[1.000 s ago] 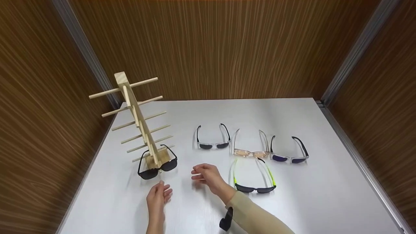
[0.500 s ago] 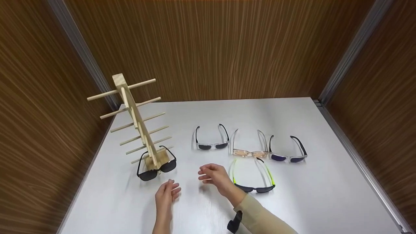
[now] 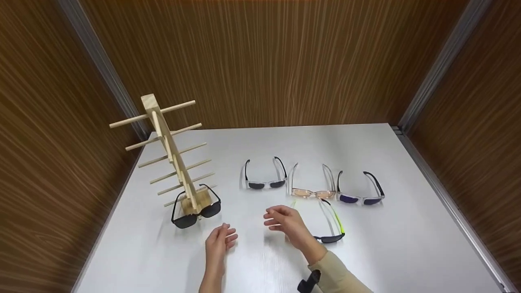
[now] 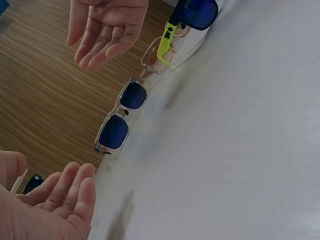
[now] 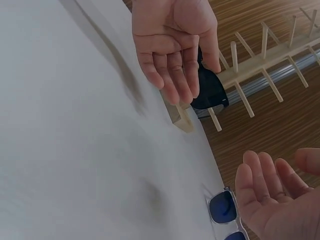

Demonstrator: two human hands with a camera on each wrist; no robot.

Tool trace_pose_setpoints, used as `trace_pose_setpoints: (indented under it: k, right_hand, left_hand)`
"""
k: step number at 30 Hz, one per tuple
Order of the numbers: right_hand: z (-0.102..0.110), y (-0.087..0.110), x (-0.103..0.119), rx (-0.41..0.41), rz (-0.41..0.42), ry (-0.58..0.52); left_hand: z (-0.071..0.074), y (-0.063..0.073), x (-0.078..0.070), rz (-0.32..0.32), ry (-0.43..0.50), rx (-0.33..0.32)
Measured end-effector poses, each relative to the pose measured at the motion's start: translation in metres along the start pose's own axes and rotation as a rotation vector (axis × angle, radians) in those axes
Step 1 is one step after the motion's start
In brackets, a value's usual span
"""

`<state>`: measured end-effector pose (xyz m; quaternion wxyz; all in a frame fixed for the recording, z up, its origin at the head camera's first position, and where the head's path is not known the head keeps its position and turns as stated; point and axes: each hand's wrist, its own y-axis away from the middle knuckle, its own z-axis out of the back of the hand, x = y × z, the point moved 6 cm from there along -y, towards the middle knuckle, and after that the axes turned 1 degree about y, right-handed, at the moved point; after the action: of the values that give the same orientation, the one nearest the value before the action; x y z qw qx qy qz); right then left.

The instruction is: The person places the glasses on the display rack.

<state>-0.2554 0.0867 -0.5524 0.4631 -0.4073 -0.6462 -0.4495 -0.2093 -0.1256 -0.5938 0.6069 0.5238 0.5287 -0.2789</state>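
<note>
My left hand [image 3: 218,244] hovers over the white table with relaxed fingers, holding nothing. To its upper left, black sunglasses [image 3: 186,221] hang low on a wooden peg stand [image 3: 171,146]. My right hand [image 3: 288,224], also relaxed and holding nothing, is above the near left part of the sunglasses with yellow-green temples [image 3: 331,239], hiding one lens in the head view. In the left wrist view, the palm of the left hand [image 4: 55,210] faces the right hand [image 4: 110,32]. Clear-framed sunglasses with dark lenses [image 3: 265,185] lie beyond the hands.
Peach-lensed glasses [image 3: 313,193] and clear-framed sunglasses with blue-violet lenses [image 3: 360,200] lie to the right, temples pointing away. Bare pegs [image 3: 175,107] stick out from the stand on both sides. Wood-patterned panels [image 3: 260,61] enclose the back and sides of the table [image 3: 407,244].
Both hands have moved to the right, away from the stand. The right hand now covers part of the yellow-green sunglasses. All the glasses and the stand stay in place.
</note>
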Motion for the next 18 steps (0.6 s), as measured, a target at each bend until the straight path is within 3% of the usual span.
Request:
trace_pose_setpoints:
  k: [4, 10, 18]
  right_hand:
    - [0.014, 0.006, 0.004, -0.006, 0.024, -0.001]
    - [0.035, 0.015, 0.007, -0.026, 0.039, 0.018]
    - [0.064, 0.030, 0.014, -0.097, 0.042, 0.015]
  left_hand:
    - [-0.009, 0.001, -0.001, -0.017, -0.011, 0.028]
    - [-0.017, 0.003, 0.004, 0.016, -0.040, 0.043]
    - [-0.032, 0.010, -0.003, -0.026, -0.032, 0.128]
